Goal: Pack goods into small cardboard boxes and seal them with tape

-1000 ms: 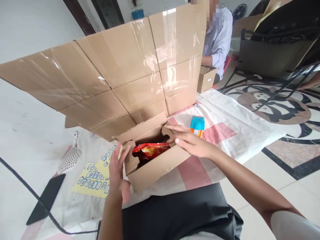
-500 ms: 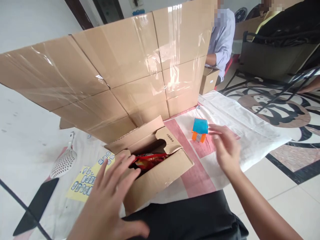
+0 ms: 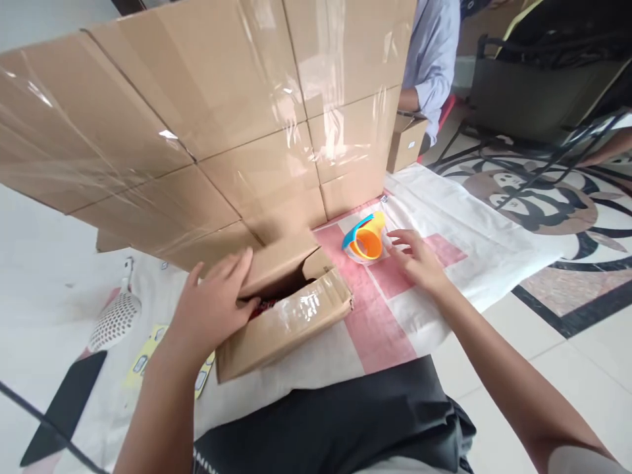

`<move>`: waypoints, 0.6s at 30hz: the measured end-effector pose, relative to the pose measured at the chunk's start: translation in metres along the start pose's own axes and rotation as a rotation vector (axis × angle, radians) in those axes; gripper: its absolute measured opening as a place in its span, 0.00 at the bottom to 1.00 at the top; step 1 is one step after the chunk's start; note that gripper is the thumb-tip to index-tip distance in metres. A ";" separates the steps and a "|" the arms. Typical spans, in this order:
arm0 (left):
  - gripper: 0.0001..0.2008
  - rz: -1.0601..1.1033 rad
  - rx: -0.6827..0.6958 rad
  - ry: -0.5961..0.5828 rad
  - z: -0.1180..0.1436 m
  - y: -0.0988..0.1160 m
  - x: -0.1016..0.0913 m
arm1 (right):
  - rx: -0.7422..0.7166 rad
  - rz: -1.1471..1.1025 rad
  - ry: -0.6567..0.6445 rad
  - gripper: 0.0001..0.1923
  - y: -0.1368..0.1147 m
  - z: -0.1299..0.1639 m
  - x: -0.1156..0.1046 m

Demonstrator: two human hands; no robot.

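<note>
A cardboard box stands on the table in front of me, its top partly open with a little red packaging showing inside. My left hand grips the box's left end, fingers over the raised back flap and thumb at the opening. To the right of the box is a blue, orange and yellow tape dispenser, its round orange hub facing me. My right hand is just right of the dispenser, fingers apart; whether the fingertips touch it is unclear.
A tall taped cardboard panel rises behind the box. At left lie a white slotted skimmer, a dark flat object and yellow sticker sheets. Behind the panel's right edge sits a person near a small box.
My left hand has moved onto the box, and its flaps have folded further inward. The tape dispenser has turned and shifted left, with my right hand following. The view has tipped downward.
</note>
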State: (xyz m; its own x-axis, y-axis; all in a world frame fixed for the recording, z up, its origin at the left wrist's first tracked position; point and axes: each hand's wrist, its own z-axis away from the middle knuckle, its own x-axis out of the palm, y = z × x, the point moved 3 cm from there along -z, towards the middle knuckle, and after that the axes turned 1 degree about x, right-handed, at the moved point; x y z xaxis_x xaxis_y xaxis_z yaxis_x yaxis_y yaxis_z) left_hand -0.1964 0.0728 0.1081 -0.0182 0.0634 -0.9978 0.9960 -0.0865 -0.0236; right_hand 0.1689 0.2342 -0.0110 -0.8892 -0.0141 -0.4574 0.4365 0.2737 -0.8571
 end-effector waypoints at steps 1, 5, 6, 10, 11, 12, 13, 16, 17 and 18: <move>0.29 0.034 0.005 -0.052 0.000 -0.003 0.008 | -0.009 0.015 -0.002 0.17 -0.001 -0.003 -0.002; 0.26 0.128 -0.026 -0.065 0.014 -0.012 0.015 | -0.038 0.106 0.030 0.12 -0.010 -0.020 -0.011; 0.30 0.096 -0.057 0.000 0.018 -0.013 0.010 | -0.064 0.130 0.028 0.11 -0.014 -0.024 -0.012; 0.36 -0.060 -0.120 0.250 0.043 -0.004 -0.017 | -0.460 0.304 -0.217 0.19 -0.041 -0.028 0.008; 0.34 -0.038 -0.046 0.253 0.051 0.004 -0.021 | -0.563 0.388 -0.332 0.23 -0.048 -0.026 0.019; 0.33 0.014 0.078 0.238 0.061 0.015 -0.023 | -0.627 0.483 -0.437 0.24 -0.052 -0.024 0.029; 0.34 0.073 0.213 0.199 0.071 0.028 -0.022 | -0.650 0.580 -0.517 0.23 -0.054 -0.023 0.038; 0.42 0.094 0.358 0.135 0.100 0.058 -0.015 | -0.644 0.772 -0.571 0.11 -0.054 -0.023 0.054; 0.42 0.023 0.278 0.179 0.106 0.062 -0.013 | -0.654 0.784 -0.561 0.10 -0.052 -0.023 0.055; 0.40 -0.065 0.169 0.245 0.109 0.063 -0.012 | -0.667 0.767 -0.547 0.09 -0.050 -0.023 0.055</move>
State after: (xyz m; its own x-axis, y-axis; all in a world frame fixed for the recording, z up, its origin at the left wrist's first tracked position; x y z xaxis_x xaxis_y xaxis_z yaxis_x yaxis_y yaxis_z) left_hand -0.1426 -0.0417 0.1124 -0.0388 0.3103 -0.9499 0.9644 -0.2372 -0.1169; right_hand 0.0948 0.2416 0.0121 -0.1721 0.0052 -0.9851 0.5316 0.8424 -0.0884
